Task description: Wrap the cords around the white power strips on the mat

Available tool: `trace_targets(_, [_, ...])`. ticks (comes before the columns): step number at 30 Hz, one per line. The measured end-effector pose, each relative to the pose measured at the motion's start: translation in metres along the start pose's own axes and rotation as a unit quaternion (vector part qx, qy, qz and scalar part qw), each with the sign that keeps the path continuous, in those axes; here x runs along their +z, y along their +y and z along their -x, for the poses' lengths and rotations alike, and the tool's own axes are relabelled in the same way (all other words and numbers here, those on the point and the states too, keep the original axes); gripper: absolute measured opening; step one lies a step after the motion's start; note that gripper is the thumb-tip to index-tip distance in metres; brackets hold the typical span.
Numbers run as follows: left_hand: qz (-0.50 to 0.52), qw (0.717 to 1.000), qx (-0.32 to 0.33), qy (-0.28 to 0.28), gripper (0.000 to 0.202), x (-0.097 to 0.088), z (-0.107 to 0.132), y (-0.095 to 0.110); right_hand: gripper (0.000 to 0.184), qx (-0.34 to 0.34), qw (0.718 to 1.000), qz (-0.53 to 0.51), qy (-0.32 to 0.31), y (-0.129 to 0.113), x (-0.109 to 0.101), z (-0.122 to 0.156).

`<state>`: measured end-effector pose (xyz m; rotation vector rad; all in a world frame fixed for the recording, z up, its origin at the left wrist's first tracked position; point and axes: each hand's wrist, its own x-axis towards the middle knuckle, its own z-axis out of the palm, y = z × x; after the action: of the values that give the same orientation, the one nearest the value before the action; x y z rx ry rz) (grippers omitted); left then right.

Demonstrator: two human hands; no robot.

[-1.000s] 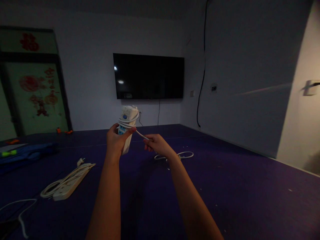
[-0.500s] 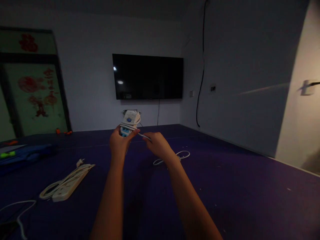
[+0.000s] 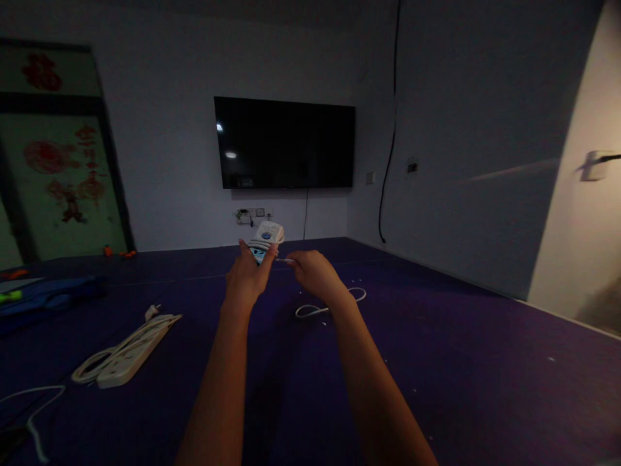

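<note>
My left hand (image 3: 246,277) is closed around a white and blue power strip (image 3: 270,232), held up above the purple surface. Several turns of white cord are wound round the strip's middle. Between the fingertips of my right hand (image 3: 313,268), just to the right, is the white power cord (image 3: 285,260), stretched from the strip. A loop of white cord (image 3: 313,311) lies on the surface below my right hand. My left thumb rests at the strip's right side, by the wound turns.
A second white power strip (image 3: 127,359), its cord folded along it and its plug (image 3: 152,312) at the far end, lies left on the purple surface (image 3: 466,382). Blue cloth (image 3: 58,295) is at far left. Another white cable (image 3: 36,414) curves at lower left. A television (image 3: 286,145) hangs ahead.
My left hand and the power strip have moved a little right and the strip tilts differently. My right hand has moved slightly right and up, still pinching the cord. The view has shifted slightly.
</note>
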<state>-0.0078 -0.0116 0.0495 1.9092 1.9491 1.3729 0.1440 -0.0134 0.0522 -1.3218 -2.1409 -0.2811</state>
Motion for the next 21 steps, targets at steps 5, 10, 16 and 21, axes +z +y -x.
trace_targets(5, [0.13,0.988,0.067,-0.044,0.086,0.0,-0.01,-0.018,0.023,0.001,0.999,-0.021,0.032,0.007,0.001,0.0])
trace_targets(10, [0.115,0.985,0.128,-0.024,0.083,-0.003,-0.009,-0.022,0.023,0.01,0.999,-0.011,0.04,0.007,0.0,0.0])
trace_targets(16, [0.012,0.987,0.16,0.02,0.082,-0.001,-0.003,-0.009,0.022,0.02,0.999,-0.004,0.037,0.008,-0.001,0.0])
trace_targets(21, [-0.082,0.982,0.164,0.051,0.078,0.006,0.001,-0.004,0.02,0.025,0.999,-0.014,0.027,0.009,0.005,-0.003])
